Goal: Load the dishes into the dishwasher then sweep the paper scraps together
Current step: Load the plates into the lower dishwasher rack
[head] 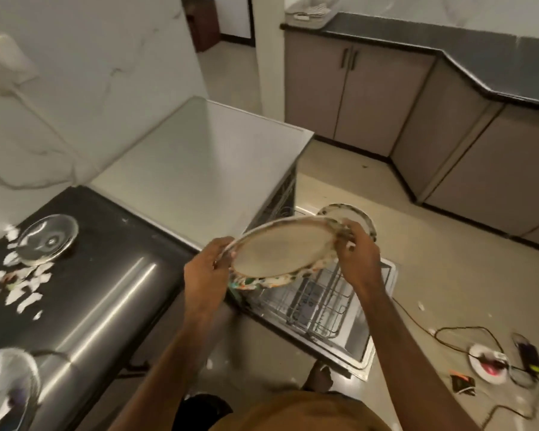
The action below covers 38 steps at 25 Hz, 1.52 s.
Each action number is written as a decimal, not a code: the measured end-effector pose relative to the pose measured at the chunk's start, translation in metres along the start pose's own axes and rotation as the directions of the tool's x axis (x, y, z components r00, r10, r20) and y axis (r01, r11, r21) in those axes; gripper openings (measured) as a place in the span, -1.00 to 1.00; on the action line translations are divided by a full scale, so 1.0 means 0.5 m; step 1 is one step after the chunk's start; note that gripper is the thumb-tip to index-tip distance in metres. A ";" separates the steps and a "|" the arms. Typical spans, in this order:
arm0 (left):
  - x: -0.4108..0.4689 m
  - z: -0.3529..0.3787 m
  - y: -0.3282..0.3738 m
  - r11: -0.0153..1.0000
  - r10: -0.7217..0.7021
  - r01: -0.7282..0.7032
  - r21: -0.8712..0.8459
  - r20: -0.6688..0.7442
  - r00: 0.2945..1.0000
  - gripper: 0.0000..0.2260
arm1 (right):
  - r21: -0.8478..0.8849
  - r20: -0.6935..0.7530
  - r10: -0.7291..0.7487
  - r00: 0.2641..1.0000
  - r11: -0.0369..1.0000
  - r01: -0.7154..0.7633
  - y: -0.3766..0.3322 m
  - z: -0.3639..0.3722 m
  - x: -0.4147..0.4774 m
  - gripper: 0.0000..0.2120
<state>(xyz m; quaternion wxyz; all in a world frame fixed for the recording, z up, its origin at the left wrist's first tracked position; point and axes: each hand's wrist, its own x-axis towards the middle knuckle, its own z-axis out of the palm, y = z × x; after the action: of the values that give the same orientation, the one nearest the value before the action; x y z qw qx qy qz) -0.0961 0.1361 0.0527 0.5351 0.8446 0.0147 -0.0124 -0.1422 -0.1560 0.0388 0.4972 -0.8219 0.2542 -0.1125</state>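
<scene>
The left grip [206, 269] and the right grip [358, 253] pinch opposite rims of the plate [283, 250], which is tilted above the dishwasher rack [321, 303], past the worktop's [106, 290] right edge. The plate looks stiff, smooth and probably breakable, so a two-sided rim hold suits it. Through the blur, the patterned edge [271, 279] beneath may belong to this plate or to a second dish. The rack slots under it are hidden.

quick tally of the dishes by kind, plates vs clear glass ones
patterned plates: 2, one held, one behind it
clear glass dishes: 2, on the dark counter
total: 4, unless the floral rim under the held plate is a third
</scene>
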 end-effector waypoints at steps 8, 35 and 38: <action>0.085 0.243 0.080 0.915 0.131 -0.237 0.328 0.315 0.940 -0.72 | -0.425 0.210 -0.162 0.964 0.873 0.239 0.054 -0.089 0.065 -0.63; 0.483 0.822 -0.126 0.427 -0.651 0.848 -0.313 0.544 0.529 -0.84 | 0.983 0.111 0.902 0.416 -0.040 -0.177 0.481 0.087 0.461 -0.80; 0.542 0.897 -0.187 0.427 -0.641 0.851 -0.305 0.562 0.523 -0.88 | 0.963 0.079 0.890 0.448 0.047 -0.264 0.551 0.091 0.536 -0.83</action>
<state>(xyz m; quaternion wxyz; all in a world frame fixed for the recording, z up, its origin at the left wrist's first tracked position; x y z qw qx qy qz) 0.1690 -0.2267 -0.2331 0.6796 0.5344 0.2996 -0.4034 0.0196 -0.3671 -0.2423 0.7433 -0.1342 0.6121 -0.2344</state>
